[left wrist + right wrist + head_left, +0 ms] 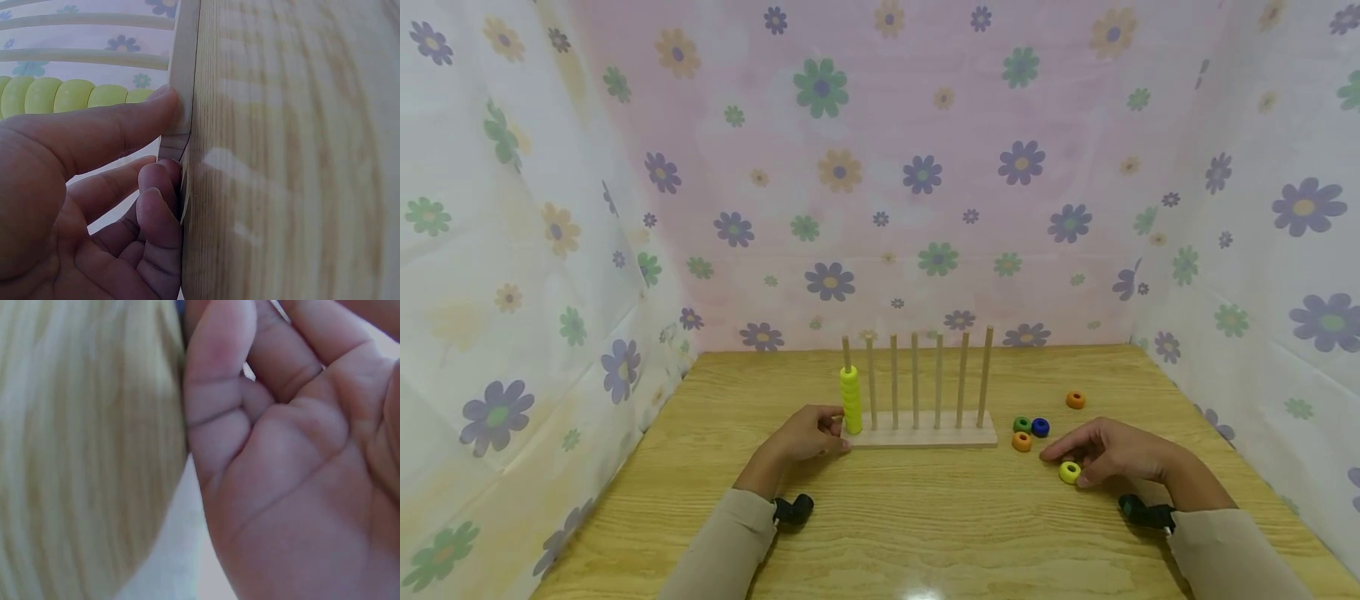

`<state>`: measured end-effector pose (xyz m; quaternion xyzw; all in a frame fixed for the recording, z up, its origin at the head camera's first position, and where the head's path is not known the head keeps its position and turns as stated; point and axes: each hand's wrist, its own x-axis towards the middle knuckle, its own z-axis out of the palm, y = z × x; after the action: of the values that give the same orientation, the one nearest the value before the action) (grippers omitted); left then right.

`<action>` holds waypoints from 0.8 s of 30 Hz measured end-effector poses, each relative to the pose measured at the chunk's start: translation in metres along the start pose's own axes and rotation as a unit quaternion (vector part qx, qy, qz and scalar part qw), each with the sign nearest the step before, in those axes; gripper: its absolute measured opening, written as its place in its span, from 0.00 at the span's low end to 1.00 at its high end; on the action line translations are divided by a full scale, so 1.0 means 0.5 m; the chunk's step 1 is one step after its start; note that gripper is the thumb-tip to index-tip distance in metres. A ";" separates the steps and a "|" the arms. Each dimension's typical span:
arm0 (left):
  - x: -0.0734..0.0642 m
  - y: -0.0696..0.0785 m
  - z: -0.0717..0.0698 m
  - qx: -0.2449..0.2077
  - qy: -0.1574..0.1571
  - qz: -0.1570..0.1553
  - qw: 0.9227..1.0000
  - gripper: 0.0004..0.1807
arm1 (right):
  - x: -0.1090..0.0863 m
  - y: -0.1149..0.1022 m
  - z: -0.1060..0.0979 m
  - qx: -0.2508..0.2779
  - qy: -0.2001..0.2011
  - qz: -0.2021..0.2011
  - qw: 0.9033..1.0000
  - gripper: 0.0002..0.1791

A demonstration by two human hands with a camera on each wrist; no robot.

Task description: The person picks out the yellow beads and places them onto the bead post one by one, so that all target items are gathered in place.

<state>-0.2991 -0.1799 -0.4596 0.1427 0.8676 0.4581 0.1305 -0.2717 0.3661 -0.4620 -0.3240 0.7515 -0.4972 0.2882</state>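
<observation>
A wooden peg stand point(917, 429) has a row of several upright pegs on a flat base. Yellow rings point(851, 402) are stacked on its leftmost peg, with the peg's top showing above them. My left hand point(805, 433) holds the left end of the base, its thumb on the front edge and the other fingers curled by the end; the left wrist view shows this grip up close. On the table, my right hand point(1123, 458) reaches over a loose yellow ring point(1070, 472), thumb tip right at its side and index finger stretched past it. The right wrist view does not show that ring.
Between the stand and my right hand lie a green ring point(1022, 425), a blue ring point(1040, 427) and an orange ring point(1022, 442). Another orange ring point(1076, 400) lies farther back. Flowered cloth point(880, 208) encloses the wooden table point(925, 525) at the back and sides.
</observation>
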 end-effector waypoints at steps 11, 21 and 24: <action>0.001 0.000 0.000 -0.003 0.004 -0.002 1.000 0.42 | 0.005 -0.021 0.002 -0.040 0.041 0.005 0.998 0.21; 0.002 -0.001 0.000 0.001 0.004 -0.001 1.000 0.42 | 0.015 -0.046 0.014 -0.109 0.156 0.012 0.982 0.17; 0.003 -0.002 0.000 0.004 0.003 0.001 1.000 0.42 | 0.016 -0.051 0.017 -0.113 0.187 0.015 0.976 0.17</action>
<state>-0.3006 -0.1799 -0.4607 0.1423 0.8696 0.4554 0.1267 -0.2652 0.3474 -0.4419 -0.2441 0.8482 -0.4566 0.1118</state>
